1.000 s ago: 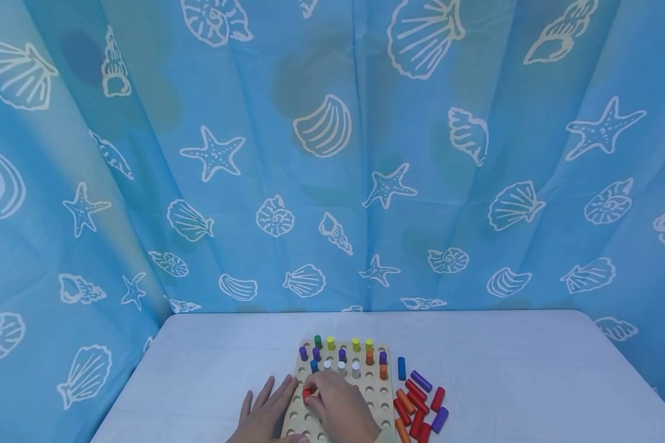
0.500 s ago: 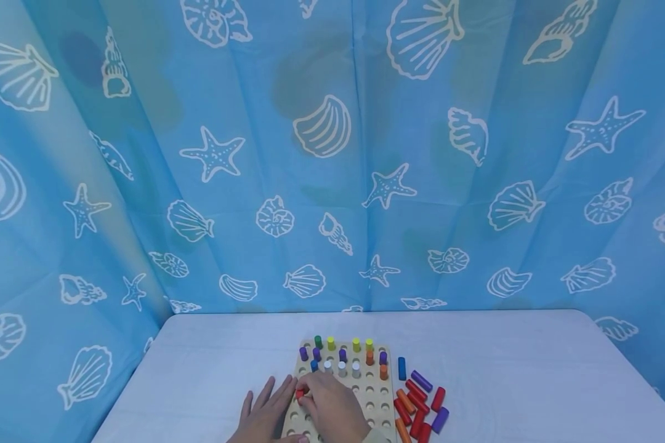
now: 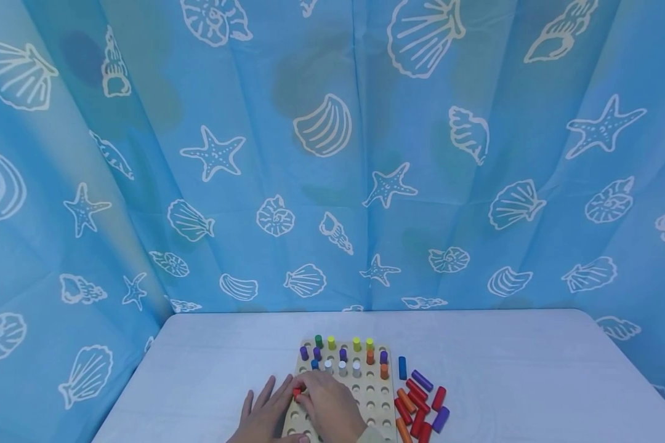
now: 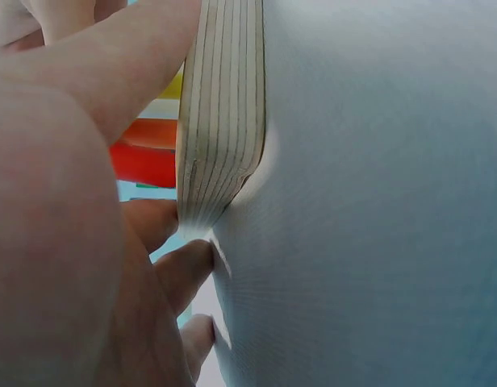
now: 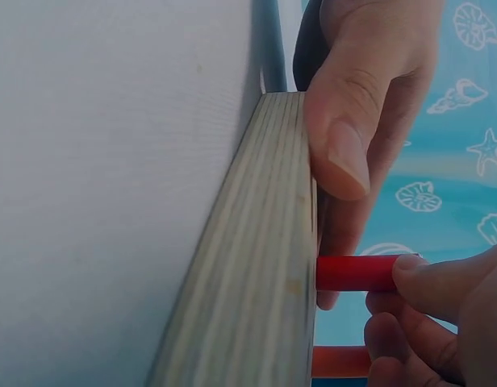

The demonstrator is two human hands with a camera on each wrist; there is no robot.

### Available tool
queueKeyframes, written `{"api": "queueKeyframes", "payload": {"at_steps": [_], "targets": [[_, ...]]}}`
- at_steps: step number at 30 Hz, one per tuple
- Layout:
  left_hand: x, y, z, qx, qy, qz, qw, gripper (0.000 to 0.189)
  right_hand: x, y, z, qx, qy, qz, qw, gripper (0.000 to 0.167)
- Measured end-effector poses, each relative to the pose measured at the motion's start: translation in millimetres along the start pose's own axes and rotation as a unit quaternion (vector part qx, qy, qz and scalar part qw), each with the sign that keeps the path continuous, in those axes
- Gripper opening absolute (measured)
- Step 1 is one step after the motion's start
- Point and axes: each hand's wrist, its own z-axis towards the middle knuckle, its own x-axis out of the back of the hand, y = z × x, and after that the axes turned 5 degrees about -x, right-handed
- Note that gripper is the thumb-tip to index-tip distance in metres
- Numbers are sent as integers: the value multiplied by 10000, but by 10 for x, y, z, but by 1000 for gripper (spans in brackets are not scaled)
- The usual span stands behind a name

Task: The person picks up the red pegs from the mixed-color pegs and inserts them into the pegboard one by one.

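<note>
My right hand (image 3: 332,403) pinches a red peg (image 5: 353,272) between thumb and fingers at the left side of a wooden pegboard (image 3: 377,398). In the right wrist view the peg's far end meets the board's face, and an orange peg (image 5: 339,361) stands close by. Spread along the board's left edge, my left hand (image 3: 261,417) has straight fingers, with its thumb lying over the board's near part. The left wrist view shows the layered board edge (image 4: 223,97) beside that hand. Both hands hide some of the holes.
Green (image 3: 318,341), yellow (image 3: 331,343), purple, white (image 3: 342,368), blue and orange pegs stand in the board's far rows. Right of it lie loose pegs: a blue peg (image 3: 402,368), purple ones (image 3: 422,379), several red (image 3: 438,399) and orange ones. A shell-patterned curtain (image 3: 332,184) hangs behind the white table (image 3: 510,375).
My right hand has shifted left with the red peg, from further in on the board to its left edge beside my left fingers. The left hand stays where it was.
</note>
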Motion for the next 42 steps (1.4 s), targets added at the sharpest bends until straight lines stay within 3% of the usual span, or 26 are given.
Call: {"api": "queueKeyframes", "payload": {"at_steps": [20,29,42], "targets": [[6,16,-12,25,31,182,9998,104,-56,29,15,28,-35,-86,10000,20],[-4,13,-18,-10,32,61,10000,101,-65,18,1,-37,-2,-116,9999,23],[7,9,-14,-35,-3,47,10000,103,45,-13,-60,-16,134,109,9998,26]]}}
